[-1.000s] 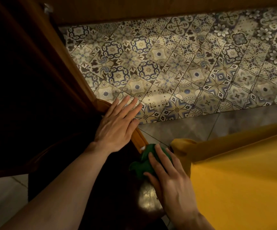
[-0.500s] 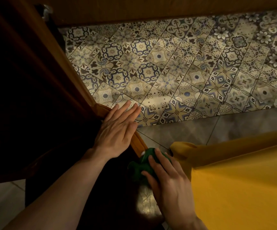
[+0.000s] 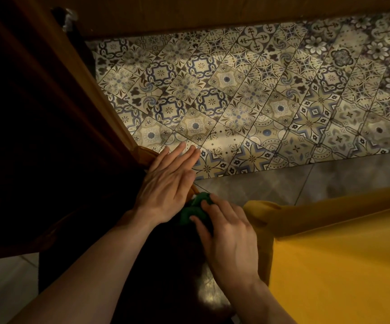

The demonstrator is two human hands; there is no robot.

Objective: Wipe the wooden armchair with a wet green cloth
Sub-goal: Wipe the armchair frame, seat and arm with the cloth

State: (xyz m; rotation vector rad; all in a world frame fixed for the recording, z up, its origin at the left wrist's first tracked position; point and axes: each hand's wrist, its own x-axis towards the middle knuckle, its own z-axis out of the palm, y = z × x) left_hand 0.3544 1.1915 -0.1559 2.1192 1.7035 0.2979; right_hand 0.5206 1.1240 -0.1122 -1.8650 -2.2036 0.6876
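Wooden armchair frame fills dark left side. Left hand flat on its rail, fingers straight, together, gripping nothing. Green cloth bunched just right of it, against chair wood. Right hand presses cloth, fingers spread over it. Yellow fabric far right. Patterned tile floor beyond.

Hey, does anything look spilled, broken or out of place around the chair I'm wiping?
Nothing stands out. The right hand presses the green cloth on the dark wooden armchair; the left hand lies flat beside it. The patterned floor tiles look dry and intact.
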